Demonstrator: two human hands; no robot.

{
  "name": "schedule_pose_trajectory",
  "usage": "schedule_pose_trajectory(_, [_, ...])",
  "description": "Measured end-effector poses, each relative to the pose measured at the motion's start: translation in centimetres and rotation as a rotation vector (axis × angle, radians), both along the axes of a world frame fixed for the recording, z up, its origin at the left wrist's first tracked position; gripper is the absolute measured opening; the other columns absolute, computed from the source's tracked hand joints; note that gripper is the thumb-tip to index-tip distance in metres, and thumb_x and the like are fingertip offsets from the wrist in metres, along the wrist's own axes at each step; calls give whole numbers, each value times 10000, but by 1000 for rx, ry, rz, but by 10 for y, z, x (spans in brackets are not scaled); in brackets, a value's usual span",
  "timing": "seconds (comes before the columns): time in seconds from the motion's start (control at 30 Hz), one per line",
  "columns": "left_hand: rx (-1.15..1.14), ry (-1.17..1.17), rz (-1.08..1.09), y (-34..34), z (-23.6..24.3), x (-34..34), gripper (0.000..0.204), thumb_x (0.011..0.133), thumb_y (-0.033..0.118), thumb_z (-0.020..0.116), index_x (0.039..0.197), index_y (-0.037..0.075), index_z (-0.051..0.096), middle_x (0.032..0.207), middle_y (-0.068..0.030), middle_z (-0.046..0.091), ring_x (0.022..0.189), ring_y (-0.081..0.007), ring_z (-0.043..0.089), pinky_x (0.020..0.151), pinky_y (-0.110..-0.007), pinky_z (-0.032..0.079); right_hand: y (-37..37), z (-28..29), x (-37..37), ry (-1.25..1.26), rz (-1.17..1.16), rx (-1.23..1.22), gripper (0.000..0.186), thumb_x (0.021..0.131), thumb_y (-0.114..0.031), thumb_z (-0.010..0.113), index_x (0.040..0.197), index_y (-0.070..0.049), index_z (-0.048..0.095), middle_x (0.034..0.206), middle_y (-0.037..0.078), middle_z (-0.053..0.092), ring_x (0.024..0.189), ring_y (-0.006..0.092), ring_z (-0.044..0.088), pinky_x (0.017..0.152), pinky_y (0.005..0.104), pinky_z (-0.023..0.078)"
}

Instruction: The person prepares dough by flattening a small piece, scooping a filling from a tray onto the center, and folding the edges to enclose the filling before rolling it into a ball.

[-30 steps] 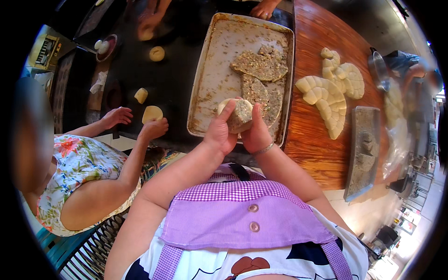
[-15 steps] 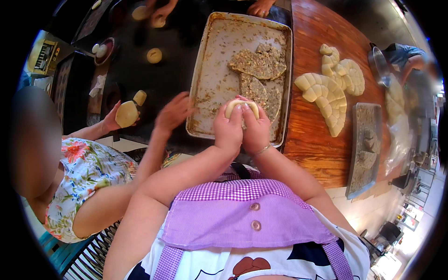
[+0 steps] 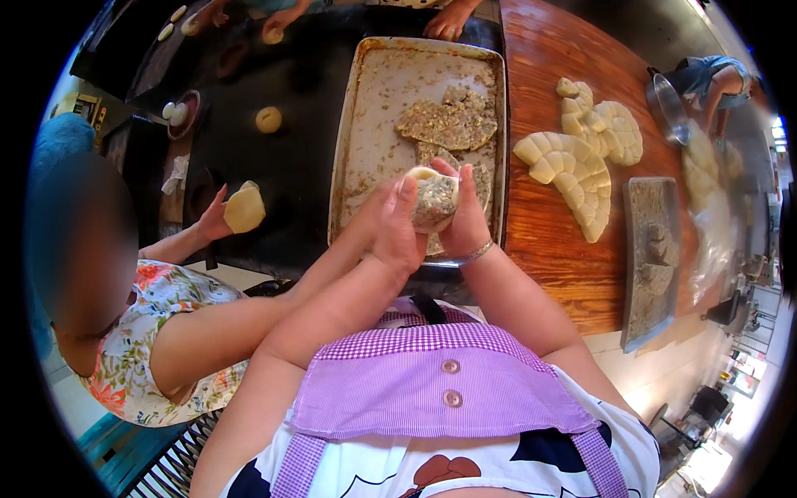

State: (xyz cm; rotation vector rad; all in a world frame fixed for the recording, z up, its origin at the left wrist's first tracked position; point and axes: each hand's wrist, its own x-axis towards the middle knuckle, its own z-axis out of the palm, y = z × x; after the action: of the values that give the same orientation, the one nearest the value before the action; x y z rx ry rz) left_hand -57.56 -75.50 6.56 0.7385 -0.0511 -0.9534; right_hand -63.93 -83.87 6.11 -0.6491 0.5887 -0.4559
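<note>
My left hand [image 3: 398,232] and my right hand [image 3: 465,220] cup a round piece of pale dough filled with a coarse, speckled mixture [image 3: 433,205], thumbs up at its sides, fingers closed around it. They hold it over the lower part of a large metal tray [image 3: 361,108]. Slabs of the same speckled mixture [image 3: 446,123] lie in the tray. A co-worker at my left holds a flat dough disc [image 3: 245,207] in one hand; their other arm [image 3: 349,236] reaches toward the tray behind my left hand, its hand hidden.
A dark griddle [image 3: 290,166] bears a dough ball [image 3: 267,119]. Other people's hands [image 3: 447,23] work along its far side. On the wooden table [image 3: 556,282] at right lie portioned dough pieces [image 3: 573,183], a narrow tray [image 3: 631,257] and bagged dough [image 3: 707,232]. Another person [image 3: 718,87] stands beyond.
The dough in my hands has tilted again to show its filling. The co-worker's right arm has swung across toward the tray, and their left hand has raised a flat disc off the griddle.
</note>
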Motion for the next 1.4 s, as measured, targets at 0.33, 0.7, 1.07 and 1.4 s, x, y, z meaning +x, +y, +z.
schedule_pose_trajectory(0.33, [244, -389, 176, -14, -12, -18, 358, 894, 109, 677, 1232, 39, 578, 1144, -59, 633, 1032, -137, 596, 909, -284, 494, 17, -1, -2, 101, -136, -393, 363, 1032, -311, 454, 1209, -3, 526, 1125, 86, 592, 1021, 162, 559, 922, 302, 463])
schedule_pose_trajectory(0.7, [236, -249, -62, -29, 42, 13, 345, 913, 92, 653, 1248, 44, 586, 1062, -41, 647, 957, -116, 609, 851, -258, 502, -20, 28, 2, -85, 44, -54, 546, 1011, -479, 435, 1339, -42, 443, 1244, 86, 545, 1135, 189, 540, 987, 334, 440])
schedule_pose_trajectory(1.07, [-105, 7, -153, -42, 61, 22, 510, 991, 367, 542, 1387, 65, 433, 1246, -78, 569, 1132, -174, 560, 977, -341, 463, -23, 56, 7, -53, -126, 24, 540, 995, -500, 447, 1262, -41, 545, 1224, 85, 594, 1133, 203, 569, 979, 341, 455])
schedule_pose_trajectory(1.4, [227, -531, 34, -54, 51, -8, 301, 978, 81, 536, 1266, -5, 554, 1252, -112, 596, 1139, -173, 569, 977, -292, 460, -11, 64, -3, -16, -297, -181, 287, 963, -115, 574, 1226, -3, 544, 1108, 68, 613, 967, 124, 597, 837, 249, 509])
